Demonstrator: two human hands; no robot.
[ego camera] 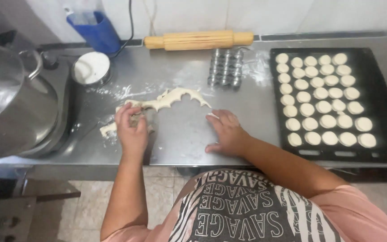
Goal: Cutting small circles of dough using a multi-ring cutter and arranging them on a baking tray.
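A ragged strip of leftover pale dough (175, 98) lies on the steel counter (180, 139), its edges scalloped where rounds were cut out. My left hand (132, 130) pinches the left end of this dough scrap, fingers bunched on it. My right hand (225, 132) rests flat on the counter, fingers spread, just right of the dough's far tip and holding nothing. A black baking tray (381, 103) at the right holds several rows of small round dough discs (321, 94).
A wooden rolling pin (199, 40) lies along the back wall. A metal multi-ring cutter (225, 68) sits on the floured patch behind the dough. A small round tin of flour (91, 68), a blue container (96, 29) and a large steel pot (10, 103) stand at the left.
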